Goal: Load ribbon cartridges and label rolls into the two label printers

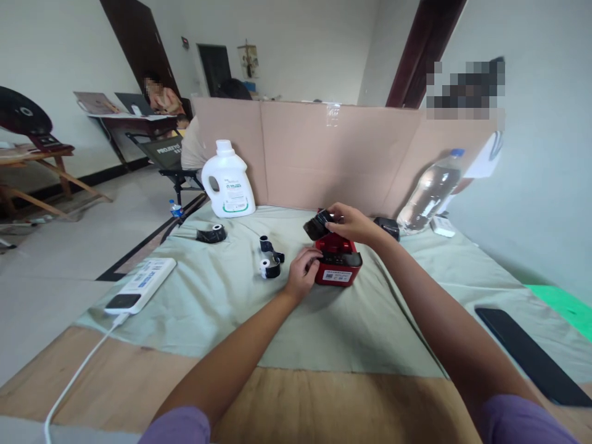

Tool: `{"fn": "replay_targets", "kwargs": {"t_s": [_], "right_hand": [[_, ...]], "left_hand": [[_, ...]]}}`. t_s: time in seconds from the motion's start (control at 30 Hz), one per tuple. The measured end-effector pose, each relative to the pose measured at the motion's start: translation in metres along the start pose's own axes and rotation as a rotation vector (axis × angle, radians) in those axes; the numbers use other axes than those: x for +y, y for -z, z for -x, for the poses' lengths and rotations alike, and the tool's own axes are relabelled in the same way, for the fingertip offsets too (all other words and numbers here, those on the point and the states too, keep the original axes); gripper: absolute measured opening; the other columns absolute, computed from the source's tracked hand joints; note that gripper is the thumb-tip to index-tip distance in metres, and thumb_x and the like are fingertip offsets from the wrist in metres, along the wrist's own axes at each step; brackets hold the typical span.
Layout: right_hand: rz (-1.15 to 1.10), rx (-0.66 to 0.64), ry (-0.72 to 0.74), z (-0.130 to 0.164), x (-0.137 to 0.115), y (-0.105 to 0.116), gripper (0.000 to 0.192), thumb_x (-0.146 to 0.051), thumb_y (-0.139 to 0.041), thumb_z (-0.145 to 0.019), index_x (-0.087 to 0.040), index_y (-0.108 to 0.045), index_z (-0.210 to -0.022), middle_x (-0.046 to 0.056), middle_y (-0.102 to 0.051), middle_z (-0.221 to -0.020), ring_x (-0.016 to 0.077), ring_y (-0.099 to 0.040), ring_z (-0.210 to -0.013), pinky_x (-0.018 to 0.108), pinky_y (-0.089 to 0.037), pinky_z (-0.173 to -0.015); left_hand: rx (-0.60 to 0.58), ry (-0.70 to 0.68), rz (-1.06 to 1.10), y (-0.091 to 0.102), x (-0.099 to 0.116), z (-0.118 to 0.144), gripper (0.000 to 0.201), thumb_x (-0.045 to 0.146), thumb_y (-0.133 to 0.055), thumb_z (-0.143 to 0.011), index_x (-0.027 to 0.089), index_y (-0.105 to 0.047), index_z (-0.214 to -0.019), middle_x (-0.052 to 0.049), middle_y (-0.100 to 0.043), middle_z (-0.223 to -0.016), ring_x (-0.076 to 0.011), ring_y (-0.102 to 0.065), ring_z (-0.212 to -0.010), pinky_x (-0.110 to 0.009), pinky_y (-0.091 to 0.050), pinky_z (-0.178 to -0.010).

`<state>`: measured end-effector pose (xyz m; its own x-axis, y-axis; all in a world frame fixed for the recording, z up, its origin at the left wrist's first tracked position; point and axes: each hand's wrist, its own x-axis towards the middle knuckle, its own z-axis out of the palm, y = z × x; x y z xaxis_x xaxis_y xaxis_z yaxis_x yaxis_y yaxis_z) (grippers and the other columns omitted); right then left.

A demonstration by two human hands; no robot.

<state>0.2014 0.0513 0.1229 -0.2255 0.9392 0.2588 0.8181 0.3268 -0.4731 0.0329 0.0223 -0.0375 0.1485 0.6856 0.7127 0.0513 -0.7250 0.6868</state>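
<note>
A small red device with a white label on its near side stands on the green cloth, its red inside showing. My left hand has its fingers curled against the device's left edge and grips it there. Above the device, my right hand pinches a dark, glossy roll-like piece; its exact kind is not clear. To the left of my left hand lie a black roll with a white core and a smaller black piece. Another black roll lies farther left.
A white jug stands at the back left before a cardboard screen. A clear bottle leans at the back right. A white power bank with a cable lies left, a black phone right. A person sits far behind.
</note>
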Motion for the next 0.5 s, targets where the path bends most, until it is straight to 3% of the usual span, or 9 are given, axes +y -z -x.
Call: {"fn": "replay_targets", "kwargs": {"t_s": [0.1,0.23,0.37,0.5], "right_hand": [[-0.081,0.013,0.044,-0.018,-0.021,-0.027,0.044,-0.02,-0.065,-0.08,-0.018,-0.066,-0.124,0.002,-0.071,-0.087,0.0154,-0.063,-0.078,0.026,-0.048,-0.078],[-0.206,-0.075,-0.023,-0.047,-0.046,-0.069,0.037,-0.028,-0.065,-0.08,-0.018,-0.067,-0.116,0.0,-0.069,-0.075,0.0148,-0.063,-0.068,0.025,-0.048,-0.07],[-0.166,-0.054,-0.077,-0.076,-0.072,-0.112,0.042,-0.039,-0.068,-0.078,-0.02,-0.06,-0.115,0.004,-0.073,-0.093,0.0192,-0.065,-0.08,0.028,-0.049,-0.07],[0.015,-0.087,0.014,-0.099,-0.105,-0.148,0.044,-0.04,-0.064,-0.081,-0.024,-0.057,-0.122,0.006,-0.071,-0.111,0.0252,-0.066,-0.098,0.032,-0.051,-0.075]], "left_hand": [[0.004,0.0,0.019,0.0,0.0,0.0,0.021,0.026,-0.048,-0.097,0.019,-0.067,-0.1,-0.009,-0.065,-0.106,-0.0195,-0.062,-0.092,-0.033,-0.051,-0.077],[-0.009,0.01,0.024,-0.001,-0.002,0.001,0.021,0.027,-0.047,-0.098,0.019,-0.066,-0.102,-0.01,-0.065,-0.108,-0.02,-0.063,-0.094,-0.035,-0.052,-0.08],[-0.023,0.047,0.0,-0.003,-0.007,0.004,0.021,0.031,-0.049,-0.097,0.019,-0.065,-0.102,-0.01,-0.065,-0.107,-0.0235,-0.063,-0.098,-0.039,-0.053,-0.086],[-0.093,0.072,0.07,-0.006,-0.018,0.007,0.024,0.036,-0.053,-0.094,0.021,-0.063,-0.111,-0.009,-0.068,-0.105,-0.0276,-0.063,-0.104,-0.045,-0.054,-0.091]]}}
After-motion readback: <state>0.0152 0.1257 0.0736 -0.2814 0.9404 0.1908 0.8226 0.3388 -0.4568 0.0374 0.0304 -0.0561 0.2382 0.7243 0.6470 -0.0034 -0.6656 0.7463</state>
